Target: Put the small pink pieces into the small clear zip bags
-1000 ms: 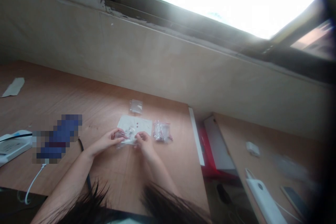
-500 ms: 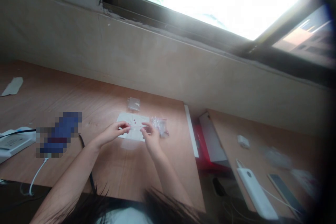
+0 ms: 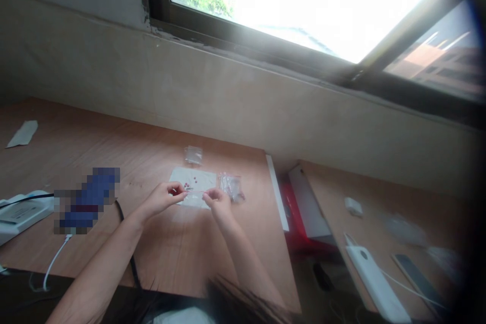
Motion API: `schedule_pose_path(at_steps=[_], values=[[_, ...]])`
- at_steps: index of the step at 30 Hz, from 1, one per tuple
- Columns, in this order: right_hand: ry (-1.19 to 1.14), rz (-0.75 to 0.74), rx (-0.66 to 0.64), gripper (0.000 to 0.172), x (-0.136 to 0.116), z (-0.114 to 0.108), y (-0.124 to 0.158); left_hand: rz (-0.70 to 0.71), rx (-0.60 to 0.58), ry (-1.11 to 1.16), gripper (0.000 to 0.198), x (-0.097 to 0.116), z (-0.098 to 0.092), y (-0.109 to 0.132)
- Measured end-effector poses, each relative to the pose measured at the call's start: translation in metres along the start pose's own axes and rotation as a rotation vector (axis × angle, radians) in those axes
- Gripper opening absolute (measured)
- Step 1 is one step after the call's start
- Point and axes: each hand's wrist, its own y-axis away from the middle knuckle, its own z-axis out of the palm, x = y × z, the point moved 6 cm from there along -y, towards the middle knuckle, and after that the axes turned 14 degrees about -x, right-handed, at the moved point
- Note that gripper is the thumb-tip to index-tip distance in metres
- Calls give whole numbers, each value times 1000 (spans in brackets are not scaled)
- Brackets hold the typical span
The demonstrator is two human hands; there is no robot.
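Two fingertip pinches, from the left hand (image 3: 159,198) and the right hand (image 3: 219,203), clamp a thin thread (image 3: 195,192) taut at centre frame, above a white card (image 3: 203,177) with red specks (image 3: 189,182). Short, even tension suits it. A clear plastic bag (image 3: 231,186) lies just right.

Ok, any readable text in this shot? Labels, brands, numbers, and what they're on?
Nothing can be read.
Thin strand: no text seen.
White card: small red marks only, no text seen.
Clear plastic bag: glare, any print unreadable.
White device: top panel too blurred to read.
White power bank: round mark, too blurred to read.
Blue patch: pixelated, unreadable.
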Motion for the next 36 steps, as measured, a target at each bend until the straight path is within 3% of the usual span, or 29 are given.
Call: schedule_pose_path(at_steps=[5,11,14,19,22,28,32,36], values=[[-77,50,-120,20,-3,8,1,14,-21,33,22,3,4,-4],[-39,43,-23,10,-5,0,2,56,-189,111,26,8,22,-10],[-77,45,-54,11,-8,2,5,44,-235,94,29,5,29,-14],[-242,65,-256,22,-9,17,8,65,-152,62,28,-1,28,-17],[-254,79,-215,22,-4,17,6,57,-136,59,29,-5,28,-19],[-168,94,-148,16,0,16,4,1,-237,152,31,-13,42,-23],[-219,83,-200,21,2,20,8,3,-233,177,31,-14,44,-24],[-337,142,-351,30,9,32,15,9,-152,187,32,-13,35,-23]])
